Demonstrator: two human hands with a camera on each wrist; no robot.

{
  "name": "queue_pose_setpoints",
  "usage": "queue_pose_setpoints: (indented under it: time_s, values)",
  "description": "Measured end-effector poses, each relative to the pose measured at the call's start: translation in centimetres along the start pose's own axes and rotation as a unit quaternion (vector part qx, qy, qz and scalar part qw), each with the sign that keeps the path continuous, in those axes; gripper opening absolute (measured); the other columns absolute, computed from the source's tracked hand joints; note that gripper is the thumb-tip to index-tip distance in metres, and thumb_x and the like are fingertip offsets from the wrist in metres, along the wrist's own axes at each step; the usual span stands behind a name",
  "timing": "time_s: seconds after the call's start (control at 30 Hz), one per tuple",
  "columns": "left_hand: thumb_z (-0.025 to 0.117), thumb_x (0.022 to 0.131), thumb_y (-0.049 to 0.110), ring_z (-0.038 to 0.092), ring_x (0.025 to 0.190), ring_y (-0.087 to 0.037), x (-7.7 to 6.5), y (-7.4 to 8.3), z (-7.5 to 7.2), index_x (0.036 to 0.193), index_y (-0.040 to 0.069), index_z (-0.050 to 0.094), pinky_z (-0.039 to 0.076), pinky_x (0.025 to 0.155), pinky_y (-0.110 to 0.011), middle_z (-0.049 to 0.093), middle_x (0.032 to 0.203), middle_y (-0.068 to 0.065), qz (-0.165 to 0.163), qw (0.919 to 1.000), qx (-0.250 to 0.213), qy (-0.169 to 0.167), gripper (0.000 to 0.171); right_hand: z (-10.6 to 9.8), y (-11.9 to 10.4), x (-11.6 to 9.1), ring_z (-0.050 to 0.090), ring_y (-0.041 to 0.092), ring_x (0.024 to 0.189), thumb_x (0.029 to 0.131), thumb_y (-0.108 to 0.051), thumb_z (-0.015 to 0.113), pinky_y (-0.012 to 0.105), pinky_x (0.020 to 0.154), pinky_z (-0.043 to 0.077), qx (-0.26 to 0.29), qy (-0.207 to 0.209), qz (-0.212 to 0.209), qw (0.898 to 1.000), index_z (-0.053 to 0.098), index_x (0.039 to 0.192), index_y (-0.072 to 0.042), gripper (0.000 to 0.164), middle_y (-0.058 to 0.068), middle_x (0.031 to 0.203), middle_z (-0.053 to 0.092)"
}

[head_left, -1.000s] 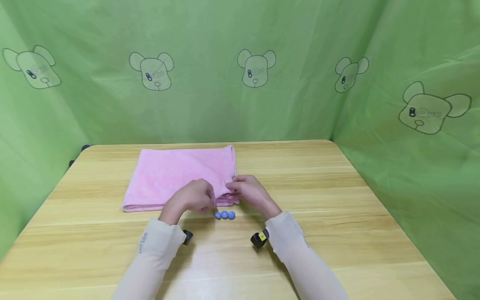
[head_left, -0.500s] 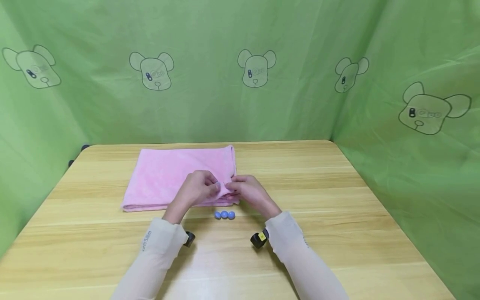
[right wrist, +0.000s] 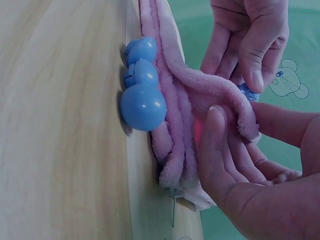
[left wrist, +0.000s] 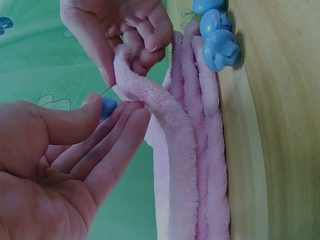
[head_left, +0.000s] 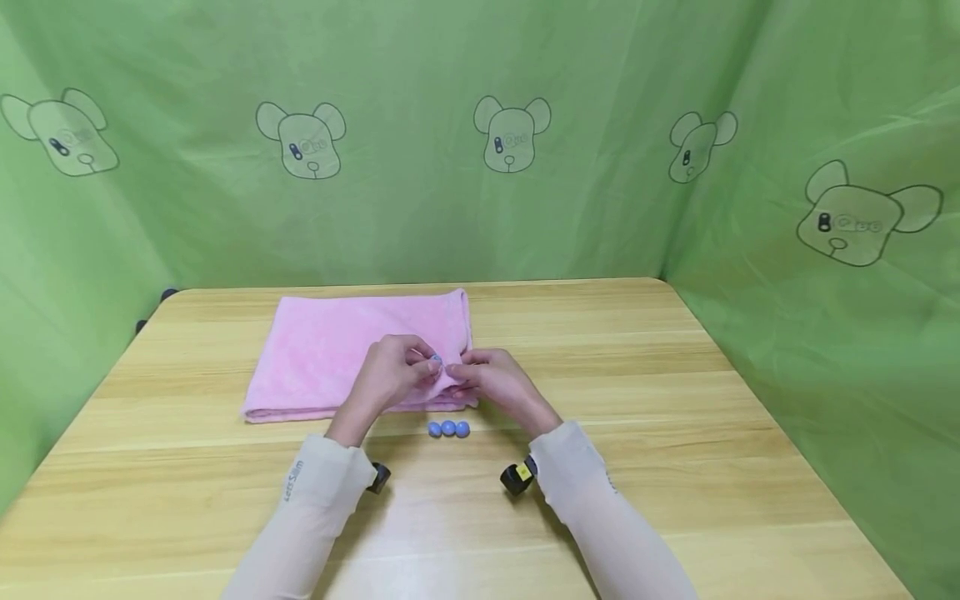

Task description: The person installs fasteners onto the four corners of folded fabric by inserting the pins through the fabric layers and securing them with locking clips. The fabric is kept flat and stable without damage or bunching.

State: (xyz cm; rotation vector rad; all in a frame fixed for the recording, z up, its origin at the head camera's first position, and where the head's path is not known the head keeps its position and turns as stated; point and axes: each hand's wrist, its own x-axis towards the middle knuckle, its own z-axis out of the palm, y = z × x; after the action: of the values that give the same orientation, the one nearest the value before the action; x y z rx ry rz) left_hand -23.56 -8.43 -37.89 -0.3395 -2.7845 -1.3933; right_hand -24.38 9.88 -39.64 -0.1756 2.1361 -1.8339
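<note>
A folded pink plush blanket (head_left: 330, 358) lies on the table, its near right corner lifted. My left hand (head_left: 386, 371) is at that corner, thumb and fingertips pinching a small blue blanket clip (left wrist: 108, 106). A thin metal needle (left wrist: 106, 91) shows between the left thumb tip and the fabric edge. My right hand (head_left: 498, 383) grips the raised corner between thumb and fingers; in the right wrist view the fabric edge (right wrist: 247, 120) curls over these fingers. Three more round blue clips (head_left: 448, 428) stand in a row before the blanket.
In the right wrist view another needle (right wrist: 174, 212) sticks out from a clear piece by the blanket's layered edge. The wooden table (head_left: 637, 467) is bounded by green curtains (head_left: 420, 217) at the back and sides. Dark cameras sit at both wrists.
My left hand has moved from beside the clip row up to the blanket corner, bringing the blue clip to the fabric. My right hand keeps its grip, and the row stays put.
</note>
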Motion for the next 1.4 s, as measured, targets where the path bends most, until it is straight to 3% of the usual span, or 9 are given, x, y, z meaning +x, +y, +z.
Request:
queue_pose_setpoints:
  time_s: [0.83,1.07,1.4]
  values:
    - [0.074,0.087,0.010,0.067,0.067,-0.015,0.10,-0.01,0.11,0.092,0.004,0.070,0.058,0.062,-0.031,0.072,0.081,-0.005,-0.018,0.9996,-0.023,0.000,0.008,-0.07,0.22,0.19,0.067,0.026,0.082,0.090,-0.007,0.066,0.033,0.078,0.056,-0.005,-0.002,0.002,1.000,0.063,0.099,0.006,0.016,0.014,0.089,0.070]
    - [0.079,0.081,0.011,0.066,0.075,-0.017,0.11,0.09,0.25,0.089,0.009,0.072,0.054,0.077,-0.039,0.072,0.081,-0.002,0.004,0.9993,0.011,0.036,0.012,-0.02,0.24,0.18,0.067,0.025,0.083,0.090,-0.009,0.067,0.033,0.079,0.056,-0.011,0.002,-0.004,1.000,0.064,0.095,0.004,0.014,0.015,0.090,0.070]
    - [0.082,0.078,0.012,0.066,0.075,-0.014,0.16,0.25,0.75,0.089,0.011,0.072,0.053,0.080,-0.038,0.072,0.081,0.000,0.031,0.9972,0.007,0.067,0.014,0.27,0.31,0.30,0.067,0.024,0.078,0.091,-0.008,0.064,0.028,0.072,0.057,-0.001,0.012,-0.004,1.000,0.065,0.094,0.006,0.014,0.014,0.085,0.070]
